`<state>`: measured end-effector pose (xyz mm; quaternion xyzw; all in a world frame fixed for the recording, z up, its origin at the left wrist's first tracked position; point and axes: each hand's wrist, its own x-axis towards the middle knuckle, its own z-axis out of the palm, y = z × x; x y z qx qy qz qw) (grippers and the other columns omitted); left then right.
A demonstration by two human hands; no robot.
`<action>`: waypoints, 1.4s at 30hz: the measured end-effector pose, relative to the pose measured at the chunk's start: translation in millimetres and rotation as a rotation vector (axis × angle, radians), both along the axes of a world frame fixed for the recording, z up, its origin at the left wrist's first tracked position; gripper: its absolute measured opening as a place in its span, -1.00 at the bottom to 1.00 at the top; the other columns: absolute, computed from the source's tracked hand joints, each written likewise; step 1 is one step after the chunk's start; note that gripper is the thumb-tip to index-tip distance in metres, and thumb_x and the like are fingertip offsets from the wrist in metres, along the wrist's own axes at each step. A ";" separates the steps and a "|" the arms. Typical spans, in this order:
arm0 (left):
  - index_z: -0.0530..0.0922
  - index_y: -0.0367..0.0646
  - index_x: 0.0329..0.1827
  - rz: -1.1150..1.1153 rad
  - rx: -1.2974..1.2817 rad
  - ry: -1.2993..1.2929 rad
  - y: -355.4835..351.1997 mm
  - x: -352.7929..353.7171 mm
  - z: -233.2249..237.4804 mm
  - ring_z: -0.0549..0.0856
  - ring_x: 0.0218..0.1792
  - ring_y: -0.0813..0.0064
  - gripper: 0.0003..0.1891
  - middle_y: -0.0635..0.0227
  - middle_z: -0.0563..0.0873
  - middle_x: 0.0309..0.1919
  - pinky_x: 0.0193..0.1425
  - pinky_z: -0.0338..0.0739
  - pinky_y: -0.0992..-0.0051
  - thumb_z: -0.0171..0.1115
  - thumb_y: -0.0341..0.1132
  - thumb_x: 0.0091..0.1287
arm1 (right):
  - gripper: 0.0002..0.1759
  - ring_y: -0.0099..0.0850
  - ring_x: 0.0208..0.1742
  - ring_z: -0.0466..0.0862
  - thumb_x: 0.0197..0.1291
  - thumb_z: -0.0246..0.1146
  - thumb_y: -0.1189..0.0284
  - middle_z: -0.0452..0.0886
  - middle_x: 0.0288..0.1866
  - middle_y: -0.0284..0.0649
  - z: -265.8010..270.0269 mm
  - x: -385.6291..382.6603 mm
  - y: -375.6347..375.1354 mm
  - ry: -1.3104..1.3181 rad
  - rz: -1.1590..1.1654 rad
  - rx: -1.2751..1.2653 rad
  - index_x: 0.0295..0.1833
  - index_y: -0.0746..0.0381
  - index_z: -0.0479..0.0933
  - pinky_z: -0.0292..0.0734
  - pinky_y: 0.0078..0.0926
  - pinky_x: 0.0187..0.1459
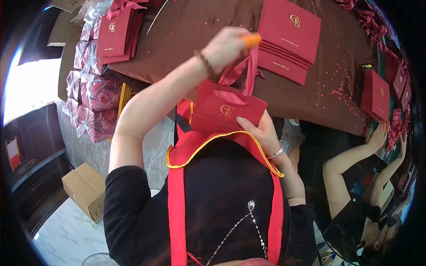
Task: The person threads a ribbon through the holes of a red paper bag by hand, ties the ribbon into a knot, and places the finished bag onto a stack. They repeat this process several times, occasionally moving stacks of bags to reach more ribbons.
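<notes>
My left hand [225,49] is raised over the brown-covered table, fingers closed at the upper end of a pink-red ribbon [251,73]. A bright orange cover [252,41] shows at its fingertips. The ribbon loops down to a dark red paper gift bag [208,103] with gold lettering. My right hand [264,133] grips this bag at its lower right, thumb across the front and the other fingers hidden behind. The bag is tilted in front of my red apron [199,148]. Just beyond it lies a fanned stack of red bags [290,31].
More red bags with ribbons [116,35] lie at the table's left. Plastic-wrapped bundles [95,95] are piled beside it. Small red scraps [344,95] dot the brown cloth [195,26]. A co-worker's hand [378,136] is near bags [376,95] at right. A cardboard box [86,188] stands on the floor.
</notes>
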<state>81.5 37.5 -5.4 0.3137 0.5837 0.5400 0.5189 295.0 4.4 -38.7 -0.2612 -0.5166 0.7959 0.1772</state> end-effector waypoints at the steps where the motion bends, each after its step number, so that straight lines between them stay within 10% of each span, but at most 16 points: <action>1: 0.62 -0.25 -0.29 -0.004 0.022 -0.020 10.9 -13.8 -8.4 0.41 -0.59 0.76 -0.83 0.52 0.52 -0.58 -0.54 0.26 0.69 0.08 -0.37 0.33 | -0.51 -0.48 0.12 0.49 0.23 0.21 0.53 0.49 0.12 -0.22 2.4 0.8 1.6 -0.011 -0.004 -0.065 0.24 0.34 0.25 0.36 -0.48 0.20; 7: 0.57 -0.26 -0.10 -0.091 -0.025 0.127 15.6 -18.8 -5.9 0.53 -0.41 0.70 -0.75 0.45 0.57 -0.42 -0.31 0.41 0.69 -0.12 -0.44 0.36 | -0.55 -0.50 0.11 0.50 0.23 0.22 0.54 0.52 0.10 -0.24 6.6 2.1 7.5 -0.009 -0.022 -0.106 0.21 0.33 0.29 0.37 -0.50 0.18; 8: 0.53 -0.21 0.02 -0.025 0.045 0.533 11.7 -24.0 -5.1 0.57 -0.29 0.64 -0.70 0.39 0.61 -0.32 -0.19 0.46 0.64 -0.17 -0.43 0.38 | -0.52 -0.47 0.12 0.51 0.21 0.21 0.58 0.51 0.11 -0.22 7.9 2.3 8.6 -0.004 -0.032 -0.122 0.23 0.32 0.28 0.39 -0.46 0.18; 14: 0.30 -0.16 0.33 -0.149 -0.083 0.249 -57.6 -72.4 -1.0 0.55 -0.24 0.64 -0.54 0.38 0.64 -0.15 -0.09 0.49 0.58 -0.09 -0.13 0.46 | -0.54 -0.51 0.11 0.51 0.21 0.21 0.60 0.53 0.10 -0.25 12.6 -2.9 21.4 0.027 -0.136 -0.127 0.23 0.29 0.30 0.39 -0.47 0.18; 15: 0.26 -0.18 0.36 -0.170 -0.013 -0.164 -74.1 -58.0 -1.8 0.58 -0.20 0.63 -0.46 0.35 0.63 -0.10 -0.15 0.51 0.57 -0.05 -0.03 0.44 | -0.53 -0.50 0.10 0.51 0.20 0.22 0.62 0.53 0.09 -0.25 14.6 -6.2 23.4 0.092 -0.166 -0.196 0.22 0.30 0.30 0.40 -0.47 0.17; 17: 0.23 -0.21 0.37 -0.376 -0.354 0.107 -86.0 -42.3 45.4 0.58 0.04 0.54 -0.44 0.27 0.53 0.14 0.06 0.52 0.50 0.10 -0.14 0.39 | -0.53 -0.48 0.10 0.52 0.18 0.23 0.63 0.54 0.08 -0.24 19.8 -13.0 25.2 0.122 -0.204 -0.247 0.21 0.30 0.32 0.41 -0.46 0.16; 19: 0.32 -0.22 0.29 -0.194 0.040 -0.069 -98.6 -20.6 16.3 0.55 -0.06 0.67 -0.51 0.42 0.59 0.00 -0.01 0.47 0.64 0.21 -0.45 0.30 | -0.53 -0.47 0.08 0.53 0.16 0.24 0.62 0.54 0.06 -0.22 15.5 -15.0 27.3 0.074 -0.184 -0.089 0.20 0.29 0.32 0.42 -0.45 0.15; 25: 0.39 -0.29 0.19 -0.249 0.059 0.413 -114.5 -17.0 32.4 0.68 -0.13 0.38 -0.58 0.09 0.68 -0.13 -0.03 0.52 0.44 0.20 -0.40 0.27 | -0.78 -0.60 -0.26 0.55 0.10 0.31 0.59 0.59 -0.27 -0.38 22.3 -27.8 36.6 -0.113 -0.144 -0.071 -0.11 0.33 0.52 0.48 -0.63 -0.15; 33: 0.43 -0.30 0.18 -0.187 0.001 0.178 -139.5 -46.5 60.7 0.55 -0.01 0.57 -0.62 0.26 0.64 -0.01 0.11 0.44 0.49 0.17 -0.45 0.30 | -0.84 -0.64 -0.18 0.53 0.17 0.27 0.56 0.60 -0.20 -0.36 30.1 -69.4 38.2 -0.008 0.125 -0.021 -0.11 0.32 0.54 0.47 -0.63 -0.11; 38: 0.43 -0.40 0.18 0.359 0.010 0.597 -181.1 -111.7 138.0 0.60 -0.07 0.56 -0.58 0.33 0.67 -0.10 0.03 0.49 0.52 0.21 -0.47 0.25 | -0.66 -0.47 -0.05 0.60 0.30 0.14 0.52 0.58 -0.04 -0.16 23.1 -90.3 37.8 0.012 0.314 -0.173 0.16 0.36 0.38 0.54 -0.55 -0.02; 42: 0.47 -0.16 0.16 0.492 -0.155 1.841 -145.9 -173.0 133.5 0.68 -0.17 0.13 -0.65 -0.03 0.67 -0.20 -0.09 0.54 0.32 0.01 -0.39 0.30 | -0.73 -0.48 -0.11 0.61 0.32 0.12 0.51 0.60 -0.10 -0.18 10.1 -85.5 37.6 -0.072 0.333 -0.095 0.10 0.34 0.41 0.56 -0.56 -0.08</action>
